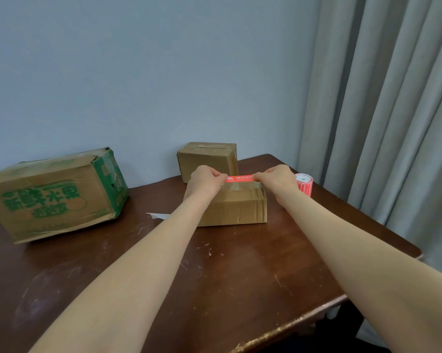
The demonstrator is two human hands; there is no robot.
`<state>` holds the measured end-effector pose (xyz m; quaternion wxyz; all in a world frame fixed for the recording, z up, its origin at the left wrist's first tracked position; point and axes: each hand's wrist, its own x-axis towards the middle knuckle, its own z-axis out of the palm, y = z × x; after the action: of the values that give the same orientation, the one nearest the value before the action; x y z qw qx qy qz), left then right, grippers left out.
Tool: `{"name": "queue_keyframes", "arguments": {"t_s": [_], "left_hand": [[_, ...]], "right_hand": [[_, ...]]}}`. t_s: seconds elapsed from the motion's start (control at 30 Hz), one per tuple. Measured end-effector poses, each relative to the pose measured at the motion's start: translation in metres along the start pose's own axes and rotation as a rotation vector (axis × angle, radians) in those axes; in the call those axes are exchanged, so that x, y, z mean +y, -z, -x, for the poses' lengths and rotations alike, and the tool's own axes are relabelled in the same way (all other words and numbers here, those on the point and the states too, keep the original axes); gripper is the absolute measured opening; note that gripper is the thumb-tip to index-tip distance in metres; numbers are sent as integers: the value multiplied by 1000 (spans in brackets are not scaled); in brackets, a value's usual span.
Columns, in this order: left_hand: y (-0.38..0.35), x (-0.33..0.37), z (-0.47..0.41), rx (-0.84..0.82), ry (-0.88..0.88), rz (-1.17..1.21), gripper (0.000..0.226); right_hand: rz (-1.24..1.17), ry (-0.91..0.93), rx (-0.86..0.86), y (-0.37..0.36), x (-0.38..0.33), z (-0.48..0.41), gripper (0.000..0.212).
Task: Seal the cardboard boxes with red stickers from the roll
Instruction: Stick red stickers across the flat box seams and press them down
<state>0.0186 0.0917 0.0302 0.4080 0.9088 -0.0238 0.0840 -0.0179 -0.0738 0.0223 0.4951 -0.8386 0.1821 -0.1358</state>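
Both ends of the red sticker (240,177) are hidden in the pinches of the left hand (205,179) and right hand (275,178), and its print is too small to read. Near box (237,207): 9 o'clock end covered by the left forearm; rear box (207,155) at its 12 o'clock loses its lower front behind the hands; roll (304,184) at 3 o'clock sits partly behind the right wrist. White scrap (156,215) at 9 o'clock runs under the forearm; table (227,276) cut by bottom and left edges.
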Motion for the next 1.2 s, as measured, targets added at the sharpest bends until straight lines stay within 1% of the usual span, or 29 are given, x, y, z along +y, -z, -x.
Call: {"name": "queue_keyframes", "arguments": {"t_s": [0.17,0.33,0.53,0.83,1.2], "left_hand": [[-2,2,1,2,0,-94,22],[-3,4,2,-5,9,-149,23],[-6,6,4,-9,9,-188,27],[-6,7,5,-10,14,-229,26],[-8,6,6,-2,-3,-287,25]], "right_hand": [[88,23,17,-3,2,-2,28],[130,13,-13,-3,4,-3,31],[165,15,-14,-3,5,-2,30],[225,15,-16,-5,4,-5,23],[294,25,17,-9,3,-7,25]]}}
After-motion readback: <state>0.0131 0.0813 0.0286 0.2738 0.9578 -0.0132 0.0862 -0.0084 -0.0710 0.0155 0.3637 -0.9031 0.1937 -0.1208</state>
